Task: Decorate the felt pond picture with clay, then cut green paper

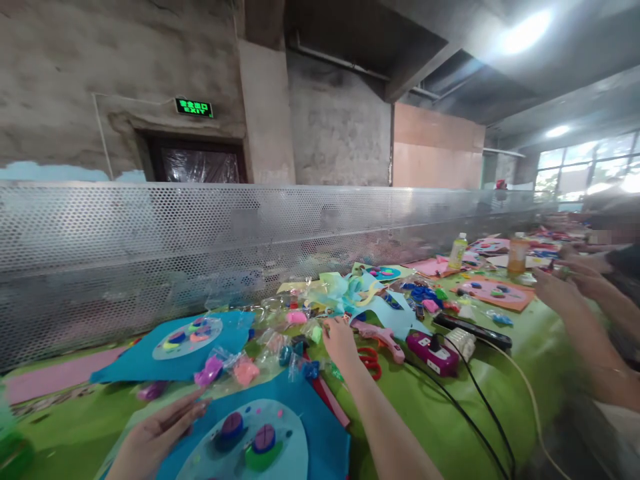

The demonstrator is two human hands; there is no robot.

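While the left hand (155, 430) hangs over the near edge of a bright blue paper sheet (327, 433), its fingers are stretched out with the thumb close beneath; whether they pinch anything small I cannot tell. To the right of those fingers, on the sheet, lies a pale blue paper oval (295, 433) bearing two round purple-and-blue clay pieces (265, 438), one of them on a green clay patch (263, 459). Just beyond the left fingertips sit a magenta clay lump (209, 370) and a salmon-pink clay lump (245, 369), with clear plastic wrapping around them.

Farther out, the right hand (343, 340) reaches into the clutter, its fingers bent downward (their tips are too small to read, so I cannot tell if they grasp something). Nearer than these fingertips is a dark blue clay packet (311, 369); to their right are red-handled scissors (370, 360), a pink glue gun (380, 337) and a purple-and-white power strip (433, 353). Past them spreads a heap of pale blue and yellow paper strips (350, 290).

Well beyond the right fingers stand a yellow-green drink bottle (457, 252) and a perforated metal screen (150, 247).
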